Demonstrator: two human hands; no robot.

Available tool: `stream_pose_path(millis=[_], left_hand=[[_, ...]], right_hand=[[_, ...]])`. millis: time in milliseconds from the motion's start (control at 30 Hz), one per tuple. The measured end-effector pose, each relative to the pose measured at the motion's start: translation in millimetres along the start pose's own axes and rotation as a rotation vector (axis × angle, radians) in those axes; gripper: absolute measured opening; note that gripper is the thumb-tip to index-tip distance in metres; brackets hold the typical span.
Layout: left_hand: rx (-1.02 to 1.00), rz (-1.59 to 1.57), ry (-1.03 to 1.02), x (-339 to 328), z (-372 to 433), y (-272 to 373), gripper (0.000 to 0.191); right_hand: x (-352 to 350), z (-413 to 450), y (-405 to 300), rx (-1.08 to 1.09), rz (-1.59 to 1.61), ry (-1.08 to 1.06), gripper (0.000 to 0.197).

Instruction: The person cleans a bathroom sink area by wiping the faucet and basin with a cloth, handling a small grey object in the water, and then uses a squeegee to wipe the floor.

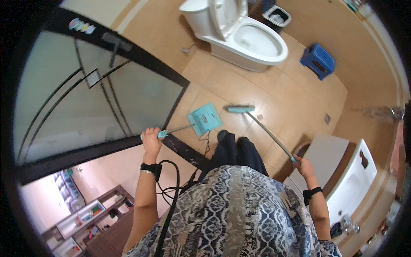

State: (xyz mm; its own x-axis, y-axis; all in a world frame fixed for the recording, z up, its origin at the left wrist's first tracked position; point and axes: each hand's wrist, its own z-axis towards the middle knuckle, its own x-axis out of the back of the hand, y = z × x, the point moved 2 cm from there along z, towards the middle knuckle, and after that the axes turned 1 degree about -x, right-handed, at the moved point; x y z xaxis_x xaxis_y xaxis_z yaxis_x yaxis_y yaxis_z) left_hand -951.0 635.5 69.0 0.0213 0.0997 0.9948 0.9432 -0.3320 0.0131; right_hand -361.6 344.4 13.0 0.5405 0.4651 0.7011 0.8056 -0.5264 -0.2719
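My left hand (151, 141) grips the turquoise top of a long-handled dustpan (205, 119). Its pan rests on the tan tiled floor (237, 83), ahead of my feet and a little to the left. In my right hand (303, 166) is the handle of a broom (240, 109). The turquoise broom head with dark bristles lies on the floor, to the right of the pan and apart from it. A small brownish spot (260, 117) shows on the tiles just right of the broom head.
A white toilet (257, 41) with its lid raised stands ahead, near a trash bin (276, 16) and a blue plastic stool (318, 61). On the left is a glass-panelled door (96, 93). A washbasin (353, 183) is at right. A black cable (176, 180) hangs beside me.
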Motion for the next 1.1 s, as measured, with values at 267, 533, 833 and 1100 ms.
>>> stream_pose_path(millis=[267, 533, 833, 1100], left_hand=[[-0.126, -0.033, -0.035, -21.4, 47.4, 64.5, 0.026], [-0.203, -0.021, -0.01, -32.6, 81.7, 93.8, 0.026], [-0.262, -0.023, -0.122, -65.6, 103.0, 92.5, 0.027], [-0.283, -0.089, -0.08, -75.1, 98.4, 83.1, 0.03]], right_hand=[[-42.8, -48.4, 18.3, -0.408, 0.735, 0.012, 0.04], [-103.8, -10.1, 13.8, -0.514, 0.953, 0.117, 0.027], [-122.2, 31.5, -80.0, -0.516, 1.237, -0.084, 0.017], [-97.8, 31.2, -155.2, -0.437, 1.186, -0.251, 0.021]])
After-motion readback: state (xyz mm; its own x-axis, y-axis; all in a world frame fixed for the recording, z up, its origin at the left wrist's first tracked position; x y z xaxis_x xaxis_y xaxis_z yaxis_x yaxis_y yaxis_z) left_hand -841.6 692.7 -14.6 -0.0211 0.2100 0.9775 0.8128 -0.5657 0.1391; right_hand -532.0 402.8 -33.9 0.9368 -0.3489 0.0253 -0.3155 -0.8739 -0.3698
